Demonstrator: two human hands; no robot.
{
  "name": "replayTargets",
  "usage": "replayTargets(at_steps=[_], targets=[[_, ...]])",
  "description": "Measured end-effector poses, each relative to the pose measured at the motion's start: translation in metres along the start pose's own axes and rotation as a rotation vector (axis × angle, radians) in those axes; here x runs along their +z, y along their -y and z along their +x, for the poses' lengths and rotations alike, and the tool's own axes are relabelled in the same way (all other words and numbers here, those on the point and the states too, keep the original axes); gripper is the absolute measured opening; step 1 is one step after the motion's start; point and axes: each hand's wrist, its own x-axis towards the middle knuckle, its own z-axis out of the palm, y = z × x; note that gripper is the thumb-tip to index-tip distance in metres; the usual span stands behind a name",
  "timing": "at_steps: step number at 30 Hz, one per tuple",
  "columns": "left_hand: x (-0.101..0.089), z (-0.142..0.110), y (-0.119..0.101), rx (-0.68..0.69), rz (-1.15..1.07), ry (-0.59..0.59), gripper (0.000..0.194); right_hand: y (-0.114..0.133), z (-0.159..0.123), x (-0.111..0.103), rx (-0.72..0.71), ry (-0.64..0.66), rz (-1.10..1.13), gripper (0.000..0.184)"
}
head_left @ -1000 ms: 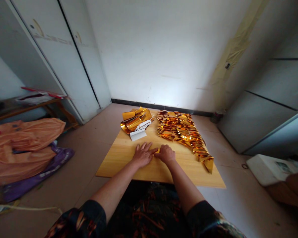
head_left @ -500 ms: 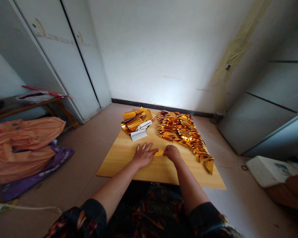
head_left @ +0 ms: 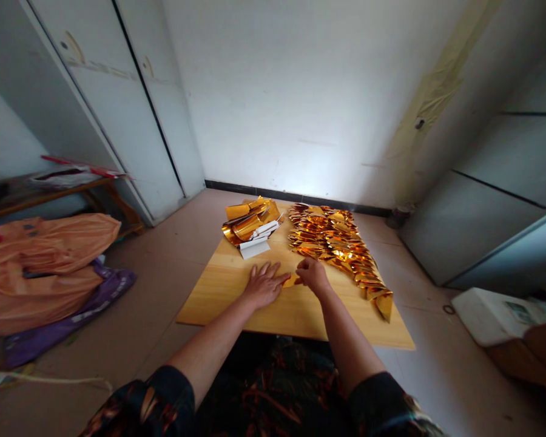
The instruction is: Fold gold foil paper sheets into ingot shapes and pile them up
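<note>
A small piece of gold foil paper (head_left: 290, 281) lies on the wooden board (head_left: 222, 297) between my two hands. My left hand (head_left: 262, 286) rests flat on the board with spread fingers, its fingertip on the left end of the foil paper. My right hand (head_left: 313, 276) has its fingers pinched together on the right end of the same piece. Beyond the left hand sits a loose pile of gold foil sheets (head_left: 250, 221), some with white backs showing. To the right are rows of folded gold foil pieces (head_left: 327, 233), packed closely together.
Orange plastic bags (head_left: 50, 267) and a purple bag (head_left: 73, 318) lie on the floor at left, near a wooden bench (head_left: 113, 203). Grey cabinets (head_left: 136, 109) stand behind them. At right are a white box (head_left: 491, 312) and a grey appliance (head_left: 473, 212).
My right hand has shifted slightly left and away from me, and less of the foil paper shows as its right end is folded over. The left hand stays in place.
</note>
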Motion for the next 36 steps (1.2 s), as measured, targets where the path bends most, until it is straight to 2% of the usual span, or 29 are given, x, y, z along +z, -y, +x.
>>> replayTargets(at_steps=[2,5,15,20,23,24,28,31,36], targets=[[0.001,0.0,0.0,-0.003,-0.003,0.002,0.045,0.0,0.002,0.009,0.026,0.022,-0.032,0.008],[-0.001,0.0,0.001,-0.003,-0.012,0.001,0.044,-0.003,0.006,0.016,0.064,0.017,-0.11,0.011],[-0.005,-0.006,0.003,-0.023,-0.072,-0.131,0.025,-0.001,0.011,0.013,0.11,0.077,-0.114,0.014],[-0.004,-0.006,0.004,-0.045,-0.09,-0.176,0.022,-0.002,0.01,0.014,0.115,0.065,-0.127,0.015],[-0.003,-0.005,0.005,-0.057,-0.094,-0.191,0.021,0.002,0.007,0.013,0.104,0.046,-0.158,0.009],[-0.003,-0.005,0.005,-0.059,-0.094,-0.191,0.021,0.005,0.006,0.012,0.099,0.036,-0.192,0.01],[-0.003,-0.004,0.005,-0.056,-0.094,-0.182,0.021,0.02,0.001,0.01,0.096,0.025,-0.381,0.036],[-0.003,-0.004,0.005,-0.058,-0.09,-0.178,0.021,0.025,0.001,0.011,0.102,0.031,-0.439,0.043],[-0.003,-0.004,0.006,-0.062,-0.087,-0.181,0.021,0.02,0.006,0.009,0.105,0.058,-0.414,0.029]])
